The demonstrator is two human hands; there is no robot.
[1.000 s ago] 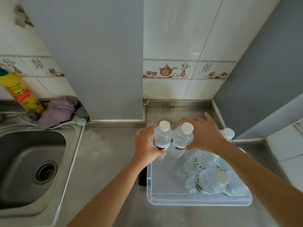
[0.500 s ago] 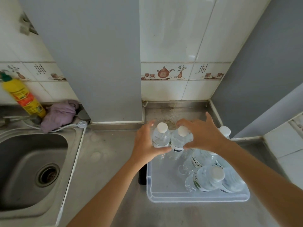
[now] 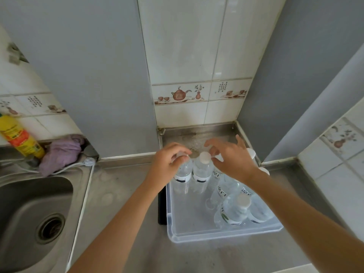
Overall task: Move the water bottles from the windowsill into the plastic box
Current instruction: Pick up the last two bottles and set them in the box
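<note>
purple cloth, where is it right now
In the head view the purple cloth sits at the left, bunched on the ledge behind the sink, just right of the yellow bottle and against the grey wall.

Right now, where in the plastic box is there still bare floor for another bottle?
The plastic box is bare at its near-left, bordered by the left wall, the front rim and the two upright bottles. The right side is crowded with bottles.

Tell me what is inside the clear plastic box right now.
The plastic box holds upright water bottles: two at the far left under the left hand and right hand, more along the right. The right forearm covers some, so no full count.
</note>
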